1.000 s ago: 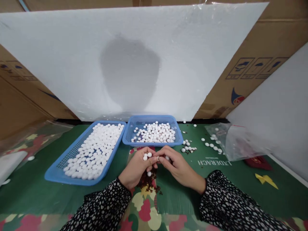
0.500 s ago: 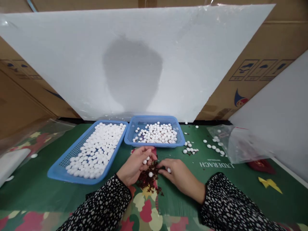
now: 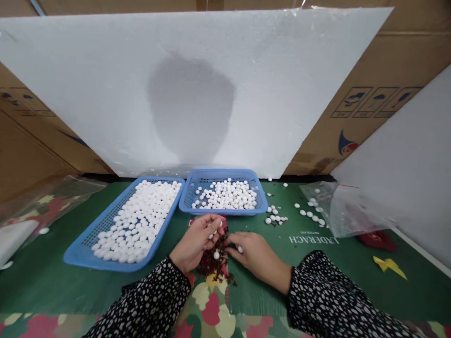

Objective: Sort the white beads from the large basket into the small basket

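Note:
My left hand [image 3: 192, 244] is curled with the palm partly up, its fingers closed around a few white foam balls [image 3: 211, 236]. Just under and beside it lies a heap of small dark-red pieces [image 3: 207, 266], too fine to name exactly, with a loose white ball [image 3: 216, 255] on top. On the heap's right side is my right hand [image 3: 259, 256], thumb and forefinger bent toward each other at the dark-red pieces. A white ball [image 3: 240, 249] sits within its curled fingers. Whatever is between its fingertips is too small to make out.
Two blue mesh baskets with many white balls stand behind my hands: a long one [image 3: 81, 253] at left and a smaller one [image 3: 222, 212] in the middle. Loose balls [image 3: 276, 218], a clear plastic bag [image 3: 340, 211] and a yellow scrap [image 3: 389, 266] lie rightward. A white board [image 3: 268, 94] stands behind.
The fingers of my left hand have drawn in a little around the balls. My right hand keeps nearly the same place beside the heap; the whole view has shifted slightly.

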`<state>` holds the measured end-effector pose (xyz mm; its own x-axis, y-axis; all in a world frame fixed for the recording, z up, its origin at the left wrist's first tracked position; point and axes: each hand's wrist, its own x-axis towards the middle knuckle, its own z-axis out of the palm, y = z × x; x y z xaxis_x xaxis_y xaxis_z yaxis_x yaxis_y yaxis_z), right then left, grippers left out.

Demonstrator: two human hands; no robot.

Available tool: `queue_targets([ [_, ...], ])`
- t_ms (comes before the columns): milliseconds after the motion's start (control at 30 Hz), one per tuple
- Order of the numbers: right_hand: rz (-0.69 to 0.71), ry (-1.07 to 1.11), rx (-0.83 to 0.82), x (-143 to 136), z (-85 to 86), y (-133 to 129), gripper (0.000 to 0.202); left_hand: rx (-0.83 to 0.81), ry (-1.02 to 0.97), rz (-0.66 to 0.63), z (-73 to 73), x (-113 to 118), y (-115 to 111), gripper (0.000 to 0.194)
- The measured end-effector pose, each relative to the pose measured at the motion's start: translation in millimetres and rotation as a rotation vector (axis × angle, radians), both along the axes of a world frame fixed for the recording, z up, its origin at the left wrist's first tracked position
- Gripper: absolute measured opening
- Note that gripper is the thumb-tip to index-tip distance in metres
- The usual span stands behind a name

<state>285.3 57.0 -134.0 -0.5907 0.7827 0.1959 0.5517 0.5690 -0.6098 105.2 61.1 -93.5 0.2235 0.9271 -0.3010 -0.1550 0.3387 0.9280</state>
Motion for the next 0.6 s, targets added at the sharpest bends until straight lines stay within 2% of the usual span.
queue_targets([
  [333, -0.011, 0.024, 0.023, 15.1, 2.4, 4.7, 0.014, 0.025, 0.013, -0.015, -1.1, -2.8, 0.3, 0.035],
  [500, -0.151, 0.345, 0.122, 17.0, 16.4, 4.6, 0.008, 0.025, 0.011, -0.056, -1.7, -1.4, -1.7, 0.031],
  [600, -0.195, 0.439, 0.185, 14.9, 22.1, 4.4, 0.011, 0.006, -0.020, -0.112, -4.1, -0.2, -3.6, 0.032],
])
